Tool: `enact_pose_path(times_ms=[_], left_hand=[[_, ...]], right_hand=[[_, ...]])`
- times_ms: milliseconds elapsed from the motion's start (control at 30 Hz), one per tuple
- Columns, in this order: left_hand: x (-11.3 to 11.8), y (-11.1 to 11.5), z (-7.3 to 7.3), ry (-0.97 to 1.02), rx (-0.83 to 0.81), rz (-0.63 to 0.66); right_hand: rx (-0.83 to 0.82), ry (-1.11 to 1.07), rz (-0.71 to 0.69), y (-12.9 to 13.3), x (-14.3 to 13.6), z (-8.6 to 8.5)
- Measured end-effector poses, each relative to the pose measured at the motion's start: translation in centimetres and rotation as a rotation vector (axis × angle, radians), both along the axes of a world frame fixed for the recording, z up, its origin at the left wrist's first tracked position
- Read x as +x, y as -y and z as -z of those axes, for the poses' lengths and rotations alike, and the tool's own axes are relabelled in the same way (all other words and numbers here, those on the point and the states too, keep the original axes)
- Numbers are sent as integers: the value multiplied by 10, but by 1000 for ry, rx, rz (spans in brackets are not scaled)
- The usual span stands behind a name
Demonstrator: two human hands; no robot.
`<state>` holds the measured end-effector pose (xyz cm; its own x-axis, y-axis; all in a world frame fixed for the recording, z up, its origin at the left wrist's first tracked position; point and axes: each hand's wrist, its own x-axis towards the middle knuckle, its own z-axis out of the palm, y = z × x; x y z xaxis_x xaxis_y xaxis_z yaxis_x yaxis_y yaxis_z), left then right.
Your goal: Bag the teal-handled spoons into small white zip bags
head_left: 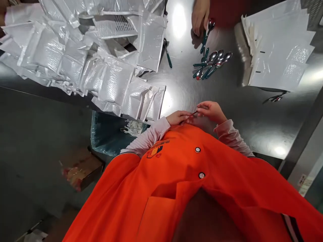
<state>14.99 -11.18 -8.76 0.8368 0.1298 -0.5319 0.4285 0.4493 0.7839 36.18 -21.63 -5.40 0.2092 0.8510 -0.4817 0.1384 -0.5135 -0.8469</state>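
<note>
Close to my orange jacket, at the table's near edge, both of my hands hold one spoon (194, 113) between them. My left hand (177, 117) has its fingers closed on the lower end. The fingers of my right hand (212, 111) pinch the other end, near what looks like the bowl, and partly cover it. Beyond my hands lies a loose pile of metal spoons (213, 62) with dark green handles. A single green-handled spoon (167, 55) lies apart, beside the white envelopes.
Heaps of white padded envelopes (116, 80) cover the table's left side. More flat envelopes (280, 50) are stacked at right, with cutlery (276, 97) by their edge. Another person's hand (201, 15) is at a spoon at the top. A lined bin (103, 134) and a cardboard box (83, 166) stand below left.
</note>
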Motion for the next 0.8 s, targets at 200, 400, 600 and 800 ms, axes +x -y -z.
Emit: enact_pose_path(times_ms=[200, 400, 600, 800], left_hand=[[-9, 8, -5, 49, -192, -123], [-13, 15, -12, 39, -176, -150], [-10, 26, -19, -28, -53, -196], [-6, 33, -27, -56, 20, -228]], right_hand=[[37, 82, 54, -1, -11, -9], [68, 218, 12, 1, -17, -20], [135, 337, 6, 11, -21, -26], [195, 451, -20, 19, -22, -35]])
